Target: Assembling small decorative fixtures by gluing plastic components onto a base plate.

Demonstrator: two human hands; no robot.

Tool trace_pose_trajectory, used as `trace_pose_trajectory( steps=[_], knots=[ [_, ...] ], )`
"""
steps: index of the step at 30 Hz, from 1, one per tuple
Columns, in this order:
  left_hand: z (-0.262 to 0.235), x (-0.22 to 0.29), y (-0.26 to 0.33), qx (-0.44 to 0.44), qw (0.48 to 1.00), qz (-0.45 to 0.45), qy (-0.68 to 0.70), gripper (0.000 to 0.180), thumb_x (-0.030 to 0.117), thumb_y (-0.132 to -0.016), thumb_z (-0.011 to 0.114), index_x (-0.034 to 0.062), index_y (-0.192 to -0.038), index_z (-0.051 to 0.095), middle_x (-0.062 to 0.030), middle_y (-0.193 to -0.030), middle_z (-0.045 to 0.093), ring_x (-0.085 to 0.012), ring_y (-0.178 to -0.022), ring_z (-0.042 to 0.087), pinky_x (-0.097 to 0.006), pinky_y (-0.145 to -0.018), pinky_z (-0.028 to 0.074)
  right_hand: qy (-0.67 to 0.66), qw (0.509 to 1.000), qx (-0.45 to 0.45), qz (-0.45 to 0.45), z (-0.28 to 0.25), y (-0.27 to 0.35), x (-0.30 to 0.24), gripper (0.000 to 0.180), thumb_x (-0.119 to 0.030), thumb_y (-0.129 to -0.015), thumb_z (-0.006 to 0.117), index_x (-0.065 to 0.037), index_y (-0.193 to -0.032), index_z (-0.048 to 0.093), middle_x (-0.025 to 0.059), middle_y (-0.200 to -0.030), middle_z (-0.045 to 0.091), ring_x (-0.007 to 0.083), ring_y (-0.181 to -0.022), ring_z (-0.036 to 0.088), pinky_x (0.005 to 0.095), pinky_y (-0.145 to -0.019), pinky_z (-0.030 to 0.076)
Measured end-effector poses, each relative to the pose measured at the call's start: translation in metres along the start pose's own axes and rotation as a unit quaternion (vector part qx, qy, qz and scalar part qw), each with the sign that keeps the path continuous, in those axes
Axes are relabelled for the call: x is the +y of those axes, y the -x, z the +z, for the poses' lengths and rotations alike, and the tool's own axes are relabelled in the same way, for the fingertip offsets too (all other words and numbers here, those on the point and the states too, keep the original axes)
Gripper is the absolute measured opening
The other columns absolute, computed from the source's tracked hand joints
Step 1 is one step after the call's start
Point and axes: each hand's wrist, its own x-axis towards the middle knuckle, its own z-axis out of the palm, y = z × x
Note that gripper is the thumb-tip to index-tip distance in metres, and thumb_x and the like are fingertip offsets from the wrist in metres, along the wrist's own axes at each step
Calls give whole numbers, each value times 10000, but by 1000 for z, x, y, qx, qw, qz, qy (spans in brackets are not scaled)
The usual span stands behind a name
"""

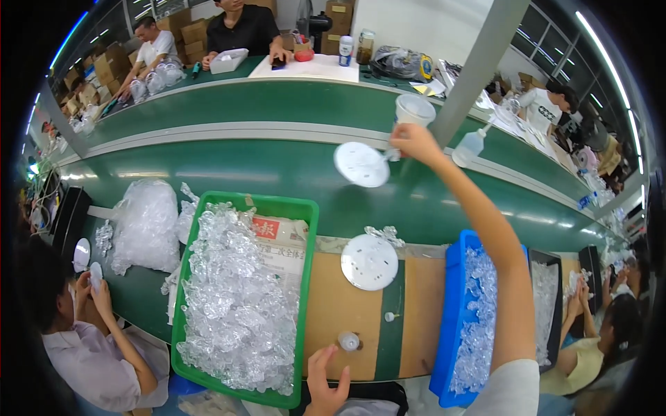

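My right hand (415,143) is stretched far across the green bench. Its fingers are closed beside a white round disc (361,165), below a translucent plastic cup (415,109). A small clear piece shows at the fingertips, too small to make out. Close to me, my left hand (327,385) is held low with fingers apart and nothing in it. Just beyond it a small round clear plastic piece (348,340) stands on the brown board (340,305). A second white disc (369,262) with dark specks lies farther up, beside crumpled clear wrap (386,236).
A green tray (313,277) full of clear plastic pieces stands left, a blue bin (451,305) of similar pieces right. A bag of clear plastic (146,225) lies at far left. A squeeze bottle (469,147) stands by a grey post (479,69). Co-workers sit on both sides and opposite.
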Motion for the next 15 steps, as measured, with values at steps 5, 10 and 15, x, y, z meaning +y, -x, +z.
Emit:
trace_pose_trajectory(
  steps=[5, 10, 15],
  knots=[
    [4, -10, 1, -9, 999, 3, 35, 453, -19, -751, 589, -36, -1185, 460, -169, -1124, 496, -261, -983, 552, -337, -820, 468, 167, 986, -10, -27, -86, 98, 37, 176, -239, -686, 618, -91, -778, 605, 98, -717, 637, 265, -695, 626, 369, -628, 483],
    [7, -18, 4, -28, 1000, -2, -1, 590, 32, -713, 667, -18, -1242, 410, -169, -1182, 455, -271, -1068, 498, -353, -874, 432, 194, 973, -117, -45, -102, 156, 18, 188, -237, -682, 620, -124, -823, 568, 82, -697, 628, 277, -691, 614, 384, -595, 466],
    [16, -35, 11, -39, 998, -37, -25, 825, 99, -646, 761, -5, -1325, 304, -178, -1264, 390, -299, -1175, 407, -386, -978, 346, 229, 955, -159, -104, -83, 170, -8, 173, -252, -671, 629, -139, -791, 575, 74, -699, 634, 281, -690, 615, 390, -590, 472]
  ],
)
